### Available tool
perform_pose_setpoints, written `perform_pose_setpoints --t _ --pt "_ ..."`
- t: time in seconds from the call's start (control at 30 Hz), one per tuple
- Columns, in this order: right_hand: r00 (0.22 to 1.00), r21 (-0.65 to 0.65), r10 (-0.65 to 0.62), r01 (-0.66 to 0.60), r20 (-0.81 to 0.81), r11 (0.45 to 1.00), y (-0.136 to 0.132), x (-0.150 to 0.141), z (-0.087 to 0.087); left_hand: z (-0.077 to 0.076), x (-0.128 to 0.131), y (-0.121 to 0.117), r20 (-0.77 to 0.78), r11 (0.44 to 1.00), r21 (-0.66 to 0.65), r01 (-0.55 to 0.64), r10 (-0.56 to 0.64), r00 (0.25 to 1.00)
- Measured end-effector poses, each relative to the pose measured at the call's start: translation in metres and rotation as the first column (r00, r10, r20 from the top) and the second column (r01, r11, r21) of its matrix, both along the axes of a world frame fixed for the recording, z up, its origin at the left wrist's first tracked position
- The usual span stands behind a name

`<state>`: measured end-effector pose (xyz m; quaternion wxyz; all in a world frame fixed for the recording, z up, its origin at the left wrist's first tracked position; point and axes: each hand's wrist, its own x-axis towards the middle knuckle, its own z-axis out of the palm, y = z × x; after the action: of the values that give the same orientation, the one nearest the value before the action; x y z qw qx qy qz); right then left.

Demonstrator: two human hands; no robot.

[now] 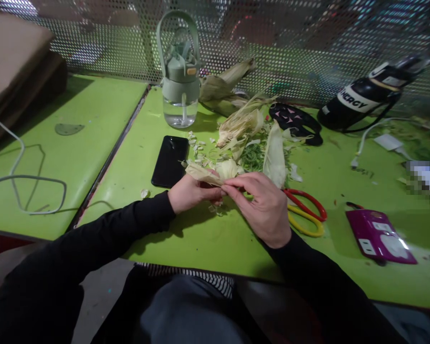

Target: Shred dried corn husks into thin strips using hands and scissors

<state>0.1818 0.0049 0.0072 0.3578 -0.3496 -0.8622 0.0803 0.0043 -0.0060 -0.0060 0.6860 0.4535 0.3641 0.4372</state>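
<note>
My left hand is closed around a pale, dry corn husk that sticks out over the thumb side. At the same piece, my right hand pinches the husk's edge between thumb and fingers; the two hands meet there. Just beyond them lie a bundle of dried corn husks, a heap of green shreds and an upright loose husk leaf. Scissors with red and yellow handles rest beside my right hand, blades hidden. A black phone lies by my left hand.
A green-lidded water bottle stands behind the phone. To the right are a black bottle, a dark patterned pouch-like item, a white cable and a purple power strip. Cardboard sits far left, before a perforated metal screen.
</note>
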Motion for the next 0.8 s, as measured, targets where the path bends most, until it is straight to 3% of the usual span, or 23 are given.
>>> perform_pose_setpoints --t 0.3,0.53,0.6,0.67,0.73,0.8 --pt "0.999 -0.089 -0.020 0.016 -0.037 0.996 -0.001 -0.002 0.001 -0.001 0.000 -0.001 -0.006 0.998 -0.048 -0.046 0.046 0.999" --pt "0.994 -0.176 -0.085 0.097 0.075 0.980 0.006 0.001 0.000 0.003 -0.001 -0.003 -0.263 0.972 0.233 -0.026 0.088 0.961" --pt "0.996 -0.297 -0.066 0.080 0.059 0.952 0.010 0.002 -0.001 0.003 -0.002 -0.005 -0.349 0.952 0.306 -0.013 0.125 0.929" --pt "0.999 -0.458 -0.046 0.035 -0.013 0.888 0.014 0.004 -0.003 0.001 -0.003 -0.006 -0.386 0.941 0.338 -0.004 0.143 0.911" --pt "0.991 -0.583 -0.065 -0.017 -0.119 0.812 0.017 0.006 -0.005 -0.001 -0.003 -0.006 -0.346 0.952 0.307 -0.007 0.119 0.931" --pt "0.984 -0.614 -0.105 -0.004 -0.141 0.789 0.018 0.007 -0.005 -0.002 -0.002 -0.005 -0.266 0.968 0.249 -0.024 0.092 0.960"
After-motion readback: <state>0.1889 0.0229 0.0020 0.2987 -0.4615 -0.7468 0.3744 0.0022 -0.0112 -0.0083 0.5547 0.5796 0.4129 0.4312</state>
